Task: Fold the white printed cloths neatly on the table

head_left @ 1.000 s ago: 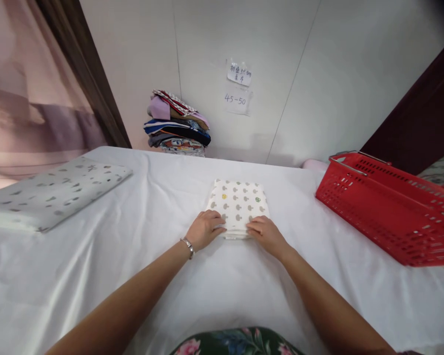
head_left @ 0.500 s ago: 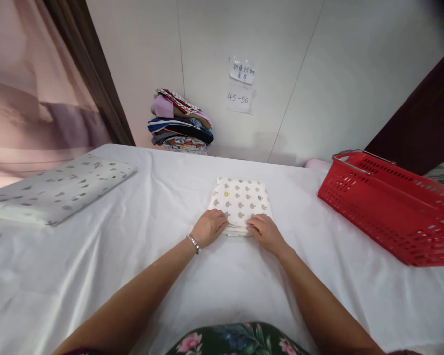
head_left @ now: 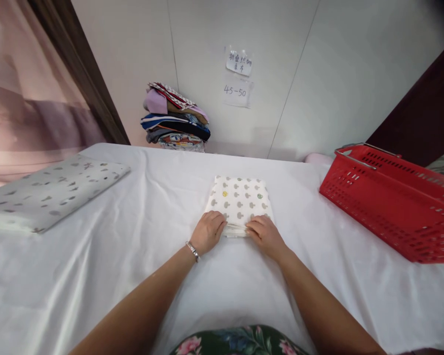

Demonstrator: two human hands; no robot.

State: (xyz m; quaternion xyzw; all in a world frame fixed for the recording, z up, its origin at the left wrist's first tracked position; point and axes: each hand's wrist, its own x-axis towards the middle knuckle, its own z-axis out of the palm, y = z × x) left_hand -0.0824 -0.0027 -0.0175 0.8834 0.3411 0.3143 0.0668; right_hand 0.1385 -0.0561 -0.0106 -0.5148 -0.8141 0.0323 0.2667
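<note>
A folded white cloth with a grey mushroom print (head_left: 240,199) lies in the middle of the white-sheeted bed (head_left: 96,256). My left hand (head_left: 208,231), with a bracelet at the wrist, grips the cloth's near left corner with curled fingers. My right hand (head_left: 264,235) grips the near right corner the same way. Both hands pinch the cloth's near edge, which is slightly raised off the sheet.
A red plastic basket (head_left: 392,202) sits at the right. A flat grey-spotted pillow (head_left: 48,192) lies at the left. A stack of folded coloured fabrics (head_left: 175,118) rests against the back wall under two paper notes (head_left: 237,79). A curtain hangs at the left.
My hands stay on the cloth's near edge and their fingers curl a little more under it. The camera view shifts slightly.
</note>
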